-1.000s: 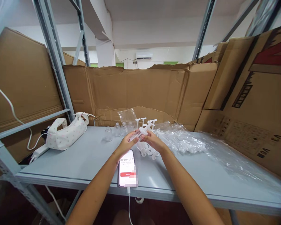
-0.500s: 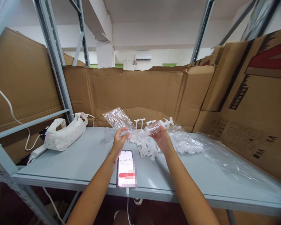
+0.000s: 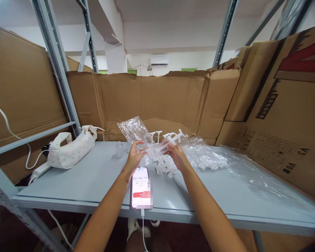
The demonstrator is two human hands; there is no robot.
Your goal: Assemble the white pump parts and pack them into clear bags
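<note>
Clear plastic syringe (image 3: 166,144) gripped in right hand (image 3: 176,155) above desk (image 3: 94,175), far centre; left hand (image 3: 134,156) pinching crinkled plastic bag (image 3: 134,130). Phone (image 3: 141,187) near, pouch (image 3: 69,148) left.

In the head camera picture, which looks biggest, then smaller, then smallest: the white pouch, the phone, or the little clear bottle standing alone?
1. White pouch, biggest.
2. Phone, though it lies nearer the camera.
3. Little clear bottle, clearly smallest.

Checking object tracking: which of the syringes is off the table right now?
The syringe in the right hand; the other syringes stand at the back.
</note>
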